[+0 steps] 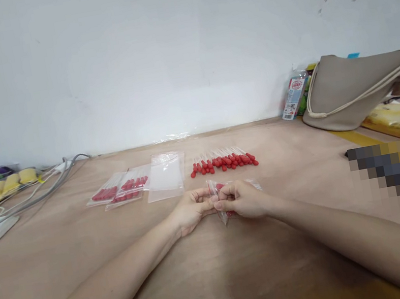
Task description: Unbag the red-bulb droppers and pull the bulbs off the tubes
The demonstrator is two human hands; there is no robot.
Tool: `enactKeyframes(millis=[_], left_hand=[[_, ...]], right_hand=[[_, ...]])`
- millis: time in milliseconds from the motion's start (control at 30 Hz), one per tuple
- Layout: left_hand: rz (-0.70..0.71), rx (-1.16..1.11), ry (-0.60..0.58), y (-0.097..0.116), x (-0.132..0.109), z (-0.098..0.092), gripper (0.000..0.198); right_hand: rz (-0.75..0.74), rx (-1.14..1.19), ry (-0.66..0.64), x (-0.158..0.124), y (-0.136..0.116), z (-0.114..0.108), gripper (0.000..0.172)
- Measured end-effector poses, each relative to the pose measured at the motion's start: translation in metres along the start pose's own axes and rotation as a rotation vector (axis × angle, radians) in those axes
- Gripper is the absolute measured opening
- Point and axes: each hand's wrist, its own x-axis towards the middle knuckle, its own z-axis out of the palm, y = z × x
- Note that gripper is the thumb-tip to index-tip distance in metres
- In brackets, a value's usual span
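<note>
As two bare forearms reach across the brown tabletop (pixel 223 279), the left hand (pixel 191 210) and right hand (pixel 245 200) meet at a clear zip bag (pixel 213 188), each with thumb and fingers pinched close on its red-lined edge. The bag, with red ends inside, lies mostly beneath the right hand. The step looks to be closing a packed bag, though the fingers hide too much of the strip to tell how far it is sealed. The next move would call for a firm pinch run along the whole strip, the contents kept clear of it. Just beyond lies a row of loose red-tipped sticks (pixel 225 161); to its left, flat unfilled bags (pixel 165 173) and, farther left, overlapping filled bags (pixel 136 183). Against the white wall (pixel 183 54), at right, leans a taupe bag (pixel 351 86).
</note>
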Motion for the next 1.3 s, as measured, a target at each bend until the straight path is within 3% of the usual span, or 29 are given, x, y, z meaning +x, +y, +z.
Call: enactKeyframes(millis=[267, 400, 500, 567, 700, 800, 867, 933, 1067, 1300], left_hand=[[0.005, 0.007, -0.021, -0.002, -0.001, -0.003, 0.036], [0.0, 0.045, -0.002, 0.0, -0.003, -0.003, 0.04], [0.085, 0.285, 0.077, -0.002, -0.002, -0.002, 0.04], [0.22, 0.514, 0.169, -0.004, -0.001, -0.003, 0.037], [0.436, 0.833, 0.246, -0.009, 0.0, -0.01, 0.026], [0.586, 1.058, 0.414, -0.009, -0.002, -0.013, 0.025], [0.658, 1.176, 0.452, -0.008, -0.004, -0.012, 0.016], [0.617, 1.228, 0.355, -0.006, -0.006, -0.01, 0.004], [0.505, 1.168, 0.153, -0.004, -0.008, -0.006, 0.015], [0.426, 0.997, 0.026, -0.006, -0.006, -0.003, 0.025]], right_hand=[[0.123, 0.398, -0.062, 0.001, 0.001, -0.002, 0.025], [0.199, 0.593, -0.009, 0.0, 0.001, -0.006, 0.031], [0.127, 0.466, 0.002, -0.003, 0.005, -0.009, 0.035], [-0.017, 0.291, 0.031, -0.006, 0.01, -0.013, 0.036], [-0.333, -0.211, 0.235, -0.019, 0.03, -0.029, 0.028], [-0.334, -0.349, 0.273, -0.03, 0.045, -0.039, 0.018], [-0.295, -0.359, 0.242, -0.034, 0.052, -0.04, 0.021], [-0.271, -0.361, 0.211, -0.035, 0.054, -0.039, 0.023], [-0.245, -0.392, 0.256, -0.033, 0.054, -0.032, 0.019], [-0.24, -0.455, 0.31, -0.03, 0.059, -0.027, 0.018]])
